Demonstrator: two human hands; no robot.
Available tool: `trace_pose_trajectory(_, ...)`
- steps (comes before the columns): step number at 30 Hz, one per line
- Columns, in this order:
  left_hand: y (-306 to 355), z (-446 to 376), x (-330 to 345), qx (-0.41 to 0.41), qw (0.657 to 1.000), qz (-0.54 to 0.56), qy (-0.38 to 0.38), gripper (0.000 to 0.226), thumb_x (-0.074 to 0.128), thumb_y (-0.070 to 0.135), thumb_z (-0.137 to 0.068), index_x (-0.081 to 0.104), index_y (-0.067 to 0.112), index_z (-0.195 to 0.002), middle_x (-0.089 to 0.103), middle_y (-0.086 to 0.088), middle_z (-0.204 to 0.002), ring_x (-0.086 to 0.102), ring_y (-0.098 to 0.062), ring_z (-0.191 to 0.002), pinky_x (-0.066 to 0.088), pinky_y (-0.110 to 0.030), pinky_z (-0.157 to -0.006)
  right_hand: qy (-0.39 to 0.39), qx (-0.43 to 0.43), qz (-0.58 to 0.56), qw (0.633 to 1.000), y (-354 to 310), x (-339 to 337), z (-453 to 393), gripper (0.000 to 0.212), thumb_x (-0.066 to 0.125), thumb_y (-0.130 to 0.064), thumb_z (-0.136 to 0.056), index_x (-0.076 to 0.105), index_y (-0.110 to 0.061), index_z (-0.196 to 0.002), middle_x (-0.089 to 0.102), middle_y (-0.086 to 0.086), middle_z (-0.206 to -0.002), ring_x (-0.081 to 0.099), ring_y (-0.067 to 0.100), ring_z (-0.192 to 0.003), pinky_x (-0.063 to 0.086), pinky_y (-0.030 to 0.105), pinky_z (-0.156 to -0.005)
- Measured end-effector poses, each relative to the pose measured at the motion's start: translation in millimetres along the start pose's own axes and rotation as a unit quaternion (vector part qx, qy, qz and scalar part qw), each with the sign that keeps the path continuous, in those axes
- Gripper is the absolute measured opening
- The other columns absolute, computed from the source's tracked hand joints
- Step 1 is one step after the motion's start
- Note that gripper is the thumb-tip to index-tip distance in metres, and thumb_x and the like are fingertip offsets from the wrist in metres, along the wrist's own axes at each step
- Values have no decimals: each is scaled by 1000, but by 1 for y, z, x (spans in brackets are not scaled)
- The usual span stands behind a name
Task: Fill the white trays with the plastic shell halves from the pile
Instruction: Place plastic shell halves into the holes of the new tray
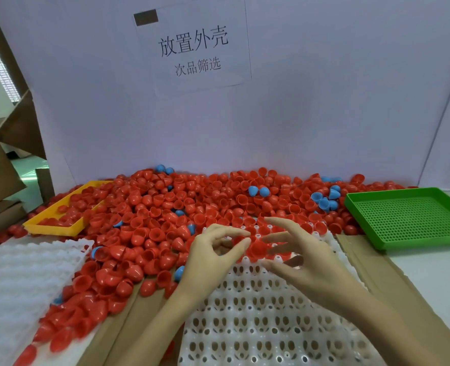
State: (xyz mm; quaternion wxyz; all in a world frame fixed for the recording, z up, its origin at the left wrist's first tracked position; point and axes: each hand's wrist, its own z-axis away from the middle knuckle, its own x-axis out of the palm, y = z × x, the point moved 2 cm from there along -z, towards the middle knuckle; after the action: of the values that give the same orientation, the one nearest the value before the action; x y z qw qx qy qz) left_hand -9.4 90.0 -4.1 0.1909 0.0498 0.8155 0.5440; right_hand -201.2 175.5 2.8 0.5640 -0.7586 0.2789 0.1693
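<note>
The pile of red shell halves, with a few blue ones mixed in, spreads across the far side of the bench, from the yellow tray on my left to the green tray on my right. It spills down around a second white tray at my left. The white tray I am filling lies straight in front of me, its long side running away from me toward the pile. Nearly all its pockets are bare; only the far row holds red halves.

Both my hands hover over that far edge. My left hand has thumb and forefinger curled toward each other; whether they hold anything I cannot tell. My right hand is spread, fingers loosely bent, gripping nothing. Between the two sits one red shell half, dome up, just beside my left fingertips. It lies forward of both palms, nearer my left, so I judge that hand should seat it.
</note>
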Motion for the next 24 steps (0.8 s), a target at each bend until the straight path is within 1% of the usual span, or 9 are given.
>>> trace_pose_trajectory(2,4,4,1,-6,1000,13,-20,14,79,21,-93,83,30,-104,71,9,-107,75,-15,-92,59,-25,-84,7,-24,-4,1000,-4,5,3,50,83,-27,-87,62,-43,-130,71,-24,-110,69,-6,-104,60,19,-83)
trace_pose_trajectory(4,5,5,-2,-15,998,24,-52,19,78,23,-94,82,32,-111,69,10,-112,74,-13,-97,58,-23,-87,30,-36,11,999,-6,6,3,35,83,-23,-88,71,-36,-117,73,-25,-106,71,-3,-98,60,21,-81)
trace_pose_trajectory(7,5,7,-7,-21,994,32,-104,36,83,22,-90,76,36,-122,65,15,-114,71,-11,-99,58,-24,-90,38,-20,0,999,-2,3,3,32,80,-21,-90,73,-35,-118,73,-28,-106,71,-3,-97,60,23,-82)
trace_pose_trajectory(10,4,10,-7,24,996,-7,-80,43,85,16,-88,74,37,-123,64,16,-113,72,-15,-97,58,-25,-90,33,-17,21,999,0,2,1,36,75,-19,-95,71,-39,-124,72,-30,-110,68,-5,-103,59,22,-86)
trace_pose_trajectory(13,4,12,-6,71,995,-49,-51,40,85,19,-88,73,38,-122,64,15,-116,71,-16,-100,57,-22,-89,34,-24,17,999,1,2,2,40,73,-16,-96,70,-42,-125,70,-32,-113,67,-5,-108,59,22,-87)
trace_pose_trajectory(17,4,13,-6,80,994,-50,-45,43,86,24,-88,68,41,-123,65,16,-119,72,-14,-100,57,-20,-88,41,-44,7,998,-1,1,2,41,74,-15,-96,69,-42,-126,71,-27,-117,66,0,-112,59,24,-86)
trace_pose_trajectory(19,4,14,-5,74,996,-46,-33,39,86,24,-87,68,37,-119,67,16,-116,72,-12,-99,56,-18,-86,40,-53,5,998,-3,2,2,40,74,-16,-95,70,-41,-126,70,-27,-117,67,2,-111,60,25,-85)
trace_pose_trajectory(21,3,14,-4,53,998,-23,-30,31,83,22,-90,69,33,-115,71,14,-113,73,-12,-99,57,-21,-86,43,-65,-18,997,-4,4,3,42,73,-21,-96,66,-40,-132,70,-25,-116,68,5,-109,60,27,-84)
trace_pose_trajectory(24,2,12,-4,9,997,40,-62,18,67,25,-102,73,27,-119,76,7,-109,75,-18,-94,60,-30,-87,63,-60,-99,991,-7,8,4,64,68,-34,-97,39,-45,-153,69,-17,-120,70,13,-108,61,31,-85)
